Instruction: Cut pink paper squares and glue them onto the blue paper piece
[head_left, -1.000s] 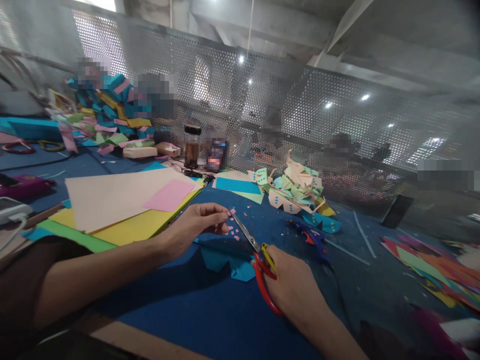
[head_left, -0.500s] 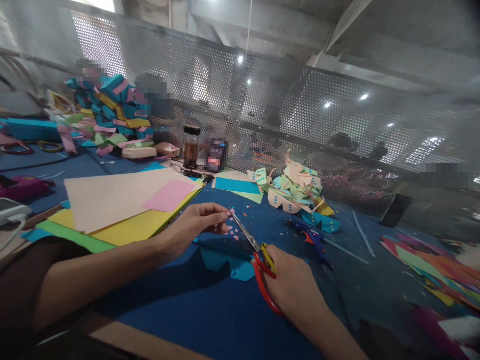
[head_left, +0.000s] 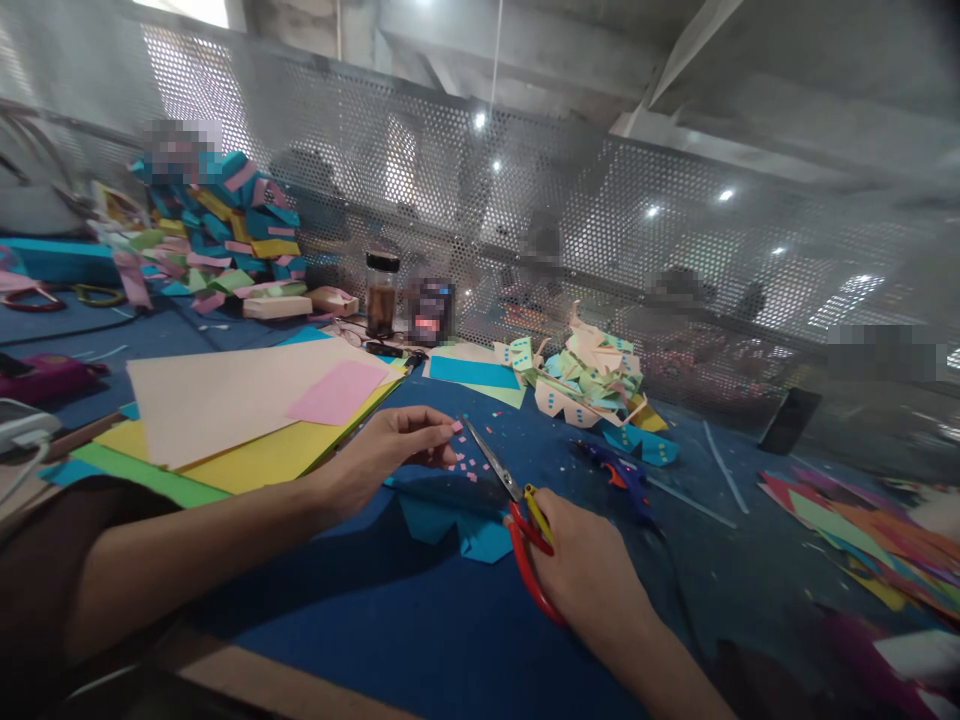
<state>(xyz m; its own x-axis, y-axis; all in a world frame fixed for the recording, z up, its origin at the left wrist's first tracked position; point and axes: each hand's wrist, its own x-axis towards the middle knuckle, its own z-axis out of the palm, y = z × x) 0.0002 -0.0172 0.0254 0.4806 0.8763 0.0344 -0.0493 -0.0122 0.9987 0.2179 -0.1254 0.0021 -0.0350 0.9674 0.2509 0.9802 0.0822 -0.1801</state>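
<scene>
Head view: pink strip (head_left: 455, 427) pinched at left hand (head_left: 390, 447) fingertips; scissors (head_left: 517, 520) just beside.

- The blue-covered worktop (head_left: 420, 640) carries everything.
- A stack of large coloured paper sheets (head_left: 247, 415) lies left.
- Tiny pink paper squares (head_left: 466, 467) are scattered mid-surface.
- A heap of folded paper pieces (head_left: 592, 385) sits behind.
- A dark glass jar (head_left: 382, 293) stands upright.

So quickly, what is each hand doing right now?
Left hand: fingertips pinched on a tiny pink paper strip.
Right hand: closed around the red-and-yellow-handled scissors, blades pointing at the strip.
</scene>
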